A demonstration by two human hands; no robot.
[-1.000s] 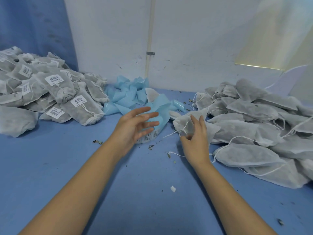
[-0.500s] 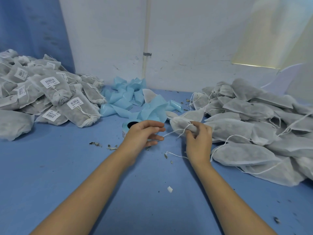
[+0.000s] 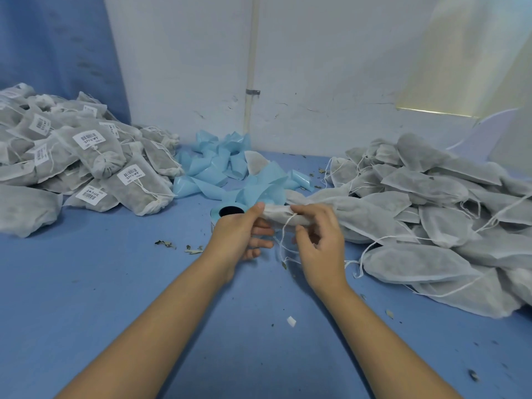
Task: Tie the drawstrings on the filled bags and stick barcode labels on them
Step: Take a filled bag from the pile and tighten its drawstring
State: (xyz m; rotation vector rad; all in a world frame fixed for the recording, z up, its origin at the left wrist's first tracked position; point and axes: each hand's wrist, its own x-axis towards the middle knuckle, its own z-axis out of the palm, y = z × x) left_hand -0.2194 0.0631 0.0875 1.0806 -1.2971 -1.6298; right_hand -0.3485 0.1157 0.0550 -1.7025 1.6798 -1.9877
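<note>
A filled grey mesh bag point(image 3: 357, 217) lies across the middle of the blue table, its open mouth toward me. My left hand point(image 3: 240, 236) pinches the bag's mouth end between thumb and forefinger. My right hand point(image 3: 319, 240) grips the bag's neck just to the right, and the white drawstring point(image 3: 283, 240) hangs down in loops between the two hands. Behind my left hand stands the label roll point(image 3: 229, 211) with its dark core, half hidden.
A heap of tied, barcode-labelled bags point(image 3: 86, 162) fills the left side. Untied grey bags point(image 3: 437, 208) with loose strings are piled on the right. Crumpled blue label backing point(image 3: 218, 168) lies at the back by the white wall. Leaf crumbs point(image 3: 167, 244) dot the table.
My hands have drawn the bag out of the right heap toward the middle. My left hand has moved from the drawstring to the bag's mouth; my right hand slid along the neck.
</note>
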